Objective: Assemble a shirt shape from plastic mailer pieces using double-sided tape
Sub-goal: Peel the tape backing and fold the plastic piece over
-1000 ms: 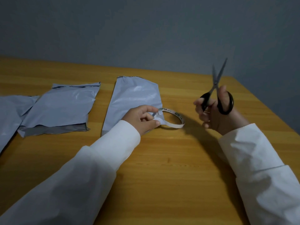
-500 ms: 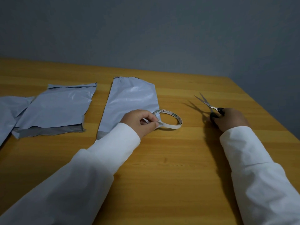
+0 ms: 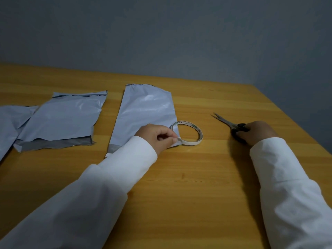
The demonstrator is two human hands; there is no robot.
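Observation:
A narrow grey mailer piece (image 3: pixel 143 112) lies flat in the middle of the wooden table (image 3: pixel 197 186). At its lower right corner my left hand (image 3: pixel 158 137) pinches the loose end of the double-sided tape. The white tape roll (image 3: pixel 188 134) lies flat beside that corner. To the right, my right hand (image 3: pixel 255 132) holds the black handles of the scissors (image 3: pixel 230 123), which lie on the table with blades pointing up-left. A wider mailer piece (image 3: pixel 61 121) lies to the left, and another piece (image 3: pixel 9 126) overlaps it at the left edge.
A grey wall (image 3: pixel 161 33) runs behind the table's far edge. The table's right edge slants from upper middle to lower right. Bare wood shows in front of both white sleeves.
My right hand brought the scissors down from the air and laid them on the table, where it still holds the handles. My left hand stayed pinching the tape end.

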